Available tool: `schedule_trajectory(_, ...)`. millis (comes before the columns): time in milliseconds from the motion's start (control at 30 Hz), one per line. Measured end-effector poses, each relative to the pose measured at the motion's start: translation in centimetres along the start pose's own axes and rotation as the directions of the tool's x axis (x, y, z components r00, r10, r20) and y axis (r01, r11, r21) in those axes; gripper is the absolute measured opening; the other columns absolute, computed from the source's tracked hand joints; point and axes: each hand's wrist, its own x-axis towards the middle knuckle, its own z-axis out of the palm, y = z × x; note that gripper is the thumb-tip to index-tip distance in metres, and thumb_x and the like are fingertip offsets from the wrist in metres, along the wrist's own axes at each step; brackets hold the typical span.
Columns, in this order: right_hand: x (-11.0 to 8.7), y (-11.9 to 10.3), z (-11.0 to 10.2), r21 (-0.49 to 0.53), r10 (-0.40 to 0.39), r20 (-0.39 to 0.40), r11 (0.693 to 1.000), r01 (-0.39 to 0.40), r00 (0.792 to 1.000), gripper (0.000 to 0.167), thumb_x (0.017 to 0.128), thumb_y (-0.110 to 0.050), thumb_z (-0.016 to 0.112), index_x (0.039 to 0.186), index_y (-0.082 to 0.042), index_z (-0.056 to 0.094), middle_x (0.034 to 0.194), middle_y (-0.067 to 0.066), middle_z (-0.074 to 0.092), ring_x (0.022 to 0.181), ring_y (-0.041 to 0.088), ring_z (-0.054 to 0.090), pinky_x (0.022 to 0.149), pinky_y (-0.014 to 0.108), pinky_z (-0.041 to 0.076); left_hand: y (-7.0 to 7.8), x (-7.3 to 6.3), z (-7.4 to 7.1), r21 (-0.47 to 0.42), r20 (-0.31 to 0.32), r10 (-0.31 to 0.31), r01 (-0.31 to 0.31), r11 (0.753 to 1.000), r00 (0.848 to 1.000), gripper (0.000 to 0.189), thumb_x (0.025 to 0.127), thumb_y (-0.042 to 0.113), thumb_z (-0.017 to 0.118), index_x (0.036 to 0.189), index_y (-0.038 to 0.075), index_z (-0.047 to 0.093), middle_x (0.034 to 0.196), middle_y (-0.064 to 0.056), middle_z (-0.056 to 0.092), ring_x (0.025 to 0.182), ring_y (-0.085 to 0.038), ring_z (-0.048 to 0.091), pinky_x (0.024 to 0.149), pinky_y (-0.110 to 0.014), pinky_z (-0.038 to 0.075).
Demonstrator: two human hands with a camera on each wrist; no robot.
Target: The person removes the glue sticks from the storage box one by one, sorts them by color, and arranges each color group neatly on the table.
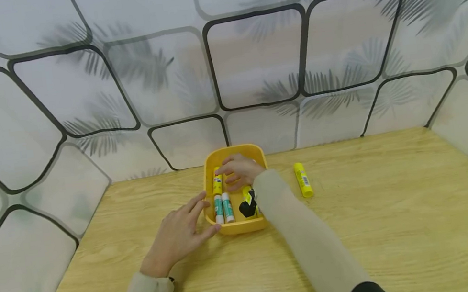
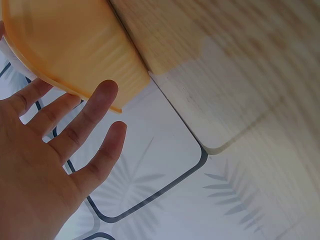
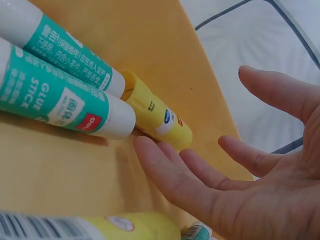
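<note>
A yellow plastic basket (image 1: 239, 228) holds several glue sticks. Two white-and-teal ones (image 1: 218, 210) lie side by side at its front left, with a yellow glue stick (image 1: 218, 182) behind them. My right hand (image 1: 241, 170) reaches inside the basket, fingers spread and extended. In the right wrist view its fingertips are close to the yellow glue stick (image 3: 160, 117); nothing is gripped. My left hand (image 1: 179, 234) is at the basket's left rim, fingers loosely extended, the thumb near the front corner. A black piece (image 1: 248, 206) lies in the basket's front right, partly covering something yellow.
Another yellow glue stick (image 1: 303, 180) lies on the wooden table (image 1: 398, 214), right of the basket. A patterned wall covering (image 1: 259, 61) rises behind the table's back edge, close to the basket. My right forearm crosses the basket's right side.
</note>
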Motion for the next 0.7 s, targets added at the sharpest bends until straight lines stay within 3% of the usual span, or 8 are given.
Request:
schedule_trajectory(400, 1.1, 0.6, 1.1, -0.029, 0.015, -0.002, 0.999, -0.015, 1.0, 0.064, 0.095, -0.011, 0.071, 0.15, 0.0, 0.041, 0.138, 0.027, 0.05, 0.115, 0.038, 0.061, 0.091, 0.048, 0.056, -0.1, -0.1, 0.1, -0.018, 0.002, 0.0, 0.0, 1.0, 1.0, 0.05, 0.095, 0.05, 0.067, 0.121, 0.008, 0.065, 0.145, -0.015, 0.056, 0.082, -0.027, 0.068, 0.073, -0.05, 0.057)
schedule_trajectory(700, 1.6, 0.7, 1.1, 0.021, 0.024, 0.039, 0.999, -0.025, 0.999, 0.068, 0.096, -0.009, 0.069, 0.155, -0.002, 0.035, 0.139, 0.03, 0.049, 0.12, 0.04, 0.058, 0.097, 0.051, 0.052, -0.2, 0.2, 0.1, -0.014, -0.002, 0.012, -0.012, 1.0, 1.0, 0.052, 0.093, 0.05, 0.068, 0.122, 0.007, 0.065, 0.145, -0.017, 0.055, 0.086, -0.031, 0.069, 0.075, -0.051, 0.057)
